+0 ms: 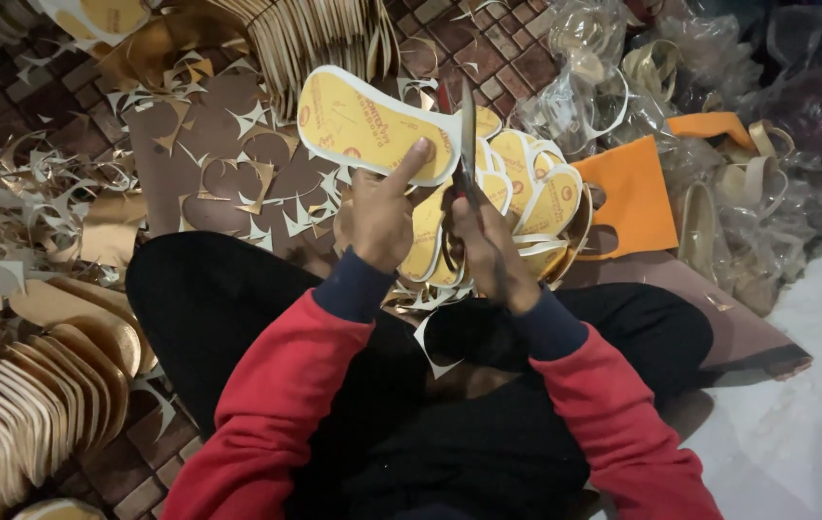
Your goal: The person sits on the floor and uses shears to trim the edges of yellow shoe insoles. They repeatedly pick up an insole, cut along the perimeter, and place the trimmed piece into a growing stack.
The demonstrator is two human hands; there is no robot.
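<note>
the left hand has its grip closed on a yellow shoe insole with a white edge, thumb pressed against its printed face, holding it up above the person's crossed legs. the right hand is clenched around the handles of a pair of scissors, whose blades point upward and meet the right end of the insole. just behind the hands lies a pile of similar yellow insoles, beside an orange sheet. gold and white offcuts litter the brown mat on the brick floor. rows of stacked gold insoles stand at the person's left, and clear plastic bags sit at the upper right.
</note>
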